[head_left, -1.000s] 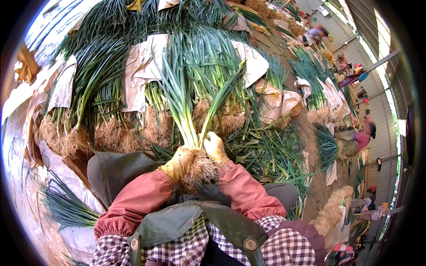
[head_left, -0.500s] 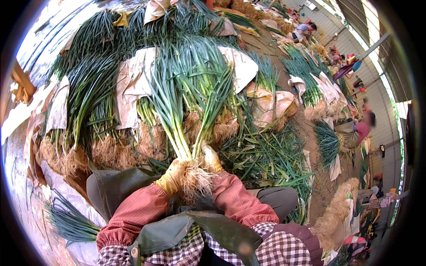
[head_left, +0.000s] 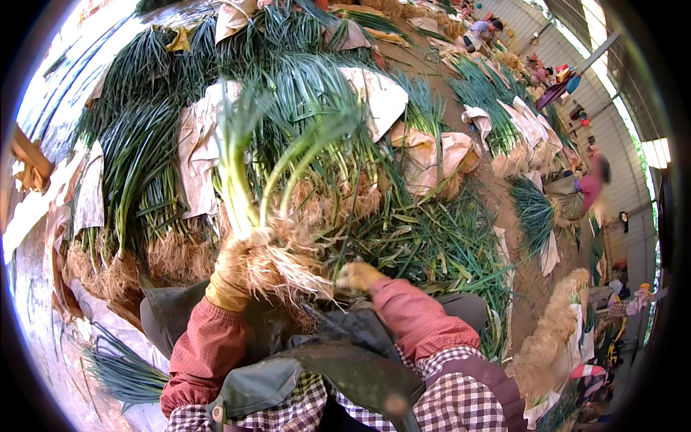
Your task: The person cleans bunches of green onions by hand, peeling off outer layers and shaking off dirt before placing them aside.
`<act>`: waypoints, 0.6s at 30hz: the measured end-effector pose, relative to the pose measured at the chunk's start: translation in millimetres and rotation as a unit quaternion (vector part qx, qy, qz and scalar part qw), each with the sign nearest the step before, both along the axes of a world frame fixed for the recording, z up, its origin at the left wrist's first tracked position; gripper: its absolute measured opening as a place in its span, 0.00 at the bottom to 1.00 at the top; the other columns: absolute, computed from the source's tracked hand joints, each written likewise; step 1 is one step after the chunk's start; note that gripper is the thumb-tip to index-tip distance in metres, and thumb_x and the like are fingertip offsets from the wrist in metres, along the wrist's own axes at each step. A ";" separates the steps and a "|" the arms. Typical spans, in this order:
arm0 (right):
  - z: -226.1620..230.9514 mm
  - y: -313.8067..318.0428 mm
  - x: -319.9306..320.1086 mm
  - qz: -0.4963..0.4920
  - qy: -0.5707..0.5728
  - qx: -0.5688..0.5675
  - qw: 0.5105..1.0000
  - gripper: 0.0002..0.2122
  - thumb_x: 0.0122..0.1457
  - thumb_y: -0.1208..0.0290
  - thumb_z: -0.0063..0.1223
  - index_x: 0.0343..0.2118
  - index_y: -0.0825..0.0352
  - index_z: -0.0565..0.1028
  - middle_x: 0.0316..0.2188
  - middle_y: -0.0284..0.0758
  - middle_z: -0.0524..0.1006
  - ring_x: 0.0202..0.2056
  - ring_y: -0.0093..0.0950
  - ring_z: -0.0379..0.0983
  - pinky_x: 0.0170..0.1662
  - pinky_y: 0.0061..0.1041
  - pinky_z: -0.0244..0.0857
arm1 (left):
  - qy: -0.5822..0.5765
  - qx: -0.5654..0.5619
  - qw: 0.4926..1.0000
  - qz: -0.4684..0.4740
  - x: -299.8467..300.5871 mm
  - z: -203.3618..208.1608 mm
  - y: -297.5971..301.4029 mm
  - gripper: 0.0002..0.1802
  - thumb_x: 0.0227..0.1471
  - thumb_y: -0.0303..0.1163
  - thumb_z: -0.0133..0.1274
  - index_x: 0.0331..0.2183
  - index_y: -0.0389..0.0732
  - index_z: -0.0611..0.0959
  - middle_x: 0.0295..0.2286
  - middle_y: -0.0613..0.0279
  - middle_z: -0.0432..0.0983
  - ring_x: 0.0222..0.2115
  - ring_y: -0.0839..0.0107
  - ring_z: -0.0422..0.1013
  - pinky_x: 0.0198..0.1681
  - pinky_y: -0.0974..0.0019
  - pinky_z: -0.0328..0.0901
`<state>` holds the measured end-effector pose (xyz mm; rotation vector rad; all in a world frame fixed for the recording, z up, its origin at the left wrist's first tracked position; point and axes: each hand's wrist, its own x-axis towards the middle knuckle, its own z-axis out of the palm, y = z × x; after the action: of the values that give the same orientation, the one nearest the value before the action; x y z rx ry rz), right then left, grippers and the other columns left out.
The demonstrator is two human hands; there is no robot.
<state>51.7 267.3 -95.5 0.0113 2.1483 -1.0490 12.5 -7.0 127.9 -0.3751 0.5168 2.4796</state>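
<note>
My left hand [head_left: 229,279], in a yellow glove, is closed around the root end of a bunch of green onions [head_left: 240,189]. Pale stalks rise from it and the leaf tops are blurred by motion. Its stringy roots [head_left: 294,268] splay toward the right over my lap. To the right, apart from the bunch, my gloved right hand [head_left: 358,276] hovers low before my apron [head_left: 345,327]; blur hides how its fingers are set. Just beyond both hands lies a row of green onions [head_left: 309,93] with roots toward me.
Loose green leaves [head_left: 432,245] litter the ground at right. Pale cloth wraps [head_left: 374,101] lie among the bundles. A small bundle [head_left: 122,367] rests at lower left. Rooted bundles [head_left: 551,338] line the dirt path [head_left: 468,165]; a seated person [head_left: 586,191] is at far right.
My right hand has come off the bunch and moved down and right. My left hand has carried the bunch left, and its roots now swing to the right.
</note>
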 end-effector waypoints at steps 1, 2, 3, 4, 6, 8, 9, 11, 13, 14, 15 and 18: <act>24.8 -3.7 -17.1 -0.107 -0.009 -0.066 0.992 0.09 0.50 0.68 0.54 0.31 0.67 0.72 0.22 0.33 0.73 0.22 0.23 0.69 0.24 0.23 0.65 | 0.028 -0.022 0.999 0.010 -4.3 -18.0 -6.7 0.18 0.39 0.24 0.49 0.37 0.29 0.69 0.28 0.52 0.71 0.27 0.62 0.71 0.33 0.61 0.69; 43.9 -7.0 -37.1 -0.209 -0.016 -0.130 0.969 0.10 0.52 0.68 0.52 0.35 0.68 0.71 0.25 0.32 0.73 0.22 0.21 0.69 0.25 0.21 0.65 | 0.059 -0.043 0.997 0.023 -13.4 -56.1 -18.8 0.21 0.40 0.26 0.49 0.39 0.30 0.68 0.31 0.50 0.70 0.30 0.59 0.70 0.36 0.56 0.68; 51.4 -7.9 -56.7 -0.247 0.056 -0.141 0.957 0.09 0.53 0.68 0.51 0.34 0.68 0.72 0.24 0.32 0.73 0.21 0.20 0.68 0.24 0.19 0.64 | 0.089 -0.065 0.993 0.036 -20.7 -92.2 -26.3 0.23 0.41 0.28 0.49 0.41 0.31 0.67 0.34 0.48 0.70 0.33 0.57 0.69 0.40 0.52 0.66; 56.4 -6.9 -74.6 -0.284 0.126 -0.150 0.939 0.08 0.54 0.69 0.50 0.33 0.68 0.72 0.22 0.32 0.73 0.20 0.19 0.68 0.22 0.17 0.63 | 0.093 -0.055 0.993 0.039 -23.2 -121.2 -25.4 0.24 0.42 0.26 0.48 0.44 0.30 0.65 0.35 0.47 0.69 0.35 0.55 0.69 0.41 0.50 0.66; 68.8 -0.5 -104.2 -0.279 0.290 -0.073 0.913 0.08 0.54 0.69 0.47 0.32 0.68 0.72 0.21 0.33 0.73 0.20 0.19 0.68 0.23 0.18 0.63 | -0.025 -0.064 0.998 -0.009 -14.1 -115.3 -1.1 0.22 0.43 0.24 0.47 0.43 0.30 0.65 0.35 0.47 0.70 0.37 0.53 0.69 0.41 0.51 0.67; 64.2 -1.4 -139.2 -0.253 0.417 0.069 0.870 0.08 0.54 0.68 0.45 0.32 0.67 0.72 0.21 0.32 0.74 0.20 0.22 0.69 0.25 0.20 0.63 | -0.025 -0.090 0.992 -0.090 -9.0 -135.5 6.7 0.18 0.45 0.21 0.46 0.42 0.31 0.68 0.31 0.49 0.72 0.34 0.56 0.71 0.32 0.62 0.71; 64.6 -9.4 -150.4 -0.241 0.402 0.112 0.876 0.11 0.53 0.64 0.47 0.31 0.67 0.73 0.22 0.35 0.74 0.23 0.27 0.70 0.29 0.25 0.63 | -0.042 -0.073 0.991 -0.105 -4.1 -148.9 1.6 0.17 0.45 0.21 0.46 0.41 0.32 0.69 0.30 0.49 0.72 0.32 0.57 0.72 0.31 0.63 0.71; 33.5 -0.7 -169.4 -0.249 0.379 0.156 0.877 0.13 0.51 0.61 0.47 0.32 0.67 0.72 0.25 0.39 0.74 0.26 0.31 0.70 0.30 0.29 0.63 | -0.033 -0.105 0.987 -0.119 -1.0 -132.8 11.6 0.13 0.44 0.21 0.47 0.37 0.32 0.72 0.29 0.50 0.73 0.28 0.59 0.72 0.30 0.62 0.71; 8.6 41.7 -191.0 -0.308 0.339 0.075 0.886 0.12 0.51 0.62 0.46 0.31 0.66 0.73 0.27 0.42 0.75 0.26 0.30 0.72 0.26 0.29 0.64 | -0.045 -0.088 0.991 -0.088 -5.5 -101.3 28.5 0.12 0.44 0.19 0.47 0.35 0.32 0.72 0.27 0.52 0.73 0.26 0.61 0.72 0.28 0.64 0.71; 28.7 19.5 -198.7 -0.253 0.355 0.151 0.887 0.10 0.52 0.65 0.44 0.27 0.67 0.73 0.23 0.40 0.75 0.22 0.29 0.71 0.22 0.28 0.64 | -0.069 -0.098 0.992 -0.044 -5.9 -101.4 16.5 0.11 0.43 0.18 0.48 0.34 0.32 0.72 0.27 0.53 0.73 0.26 0.62 0.72 0.27 0.65 0.71; 62.6 -2.0 -204.6 -0.202 0.377 0.229 0.874 0.11 0.54 0.67 0.43 0.23 0.69 0.72 0.20 0.37 0.75 0.19 0.28 0.71 0.18 0.26 0.63 | -0.042 -0.089 0.995 -0.034 -5.5 -115.7 -0.2 0.12 0.43 0.18 0.47 0.35 0.31 0.71 0.28 0.50 0.73 0.27 0.60 0.73 0.27 0.63 0.71; 85.4 68.6 -206.7 -0.319 0.376 0.010 0.870 0.07 0.55 0.72 0.39 0.28 0.68 0.70 0.12 0.27 0.66 0.11 0.21 0.62 0.14 0.21 0.61 | -0.053 -0.065 0.994 -0.067 -10.9 -100.7 10.0 0.11 0.42 0.18 0.48 0.33 0.31 0.72 0.27 0.52 0.73 0.26 0.62 0.73 0.26 0.64 0.71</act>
<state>-155.0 335.8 -10.1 0.4113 2.9687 -1.5920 1.6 3.0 27.2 -0.5028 0.6403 2.2900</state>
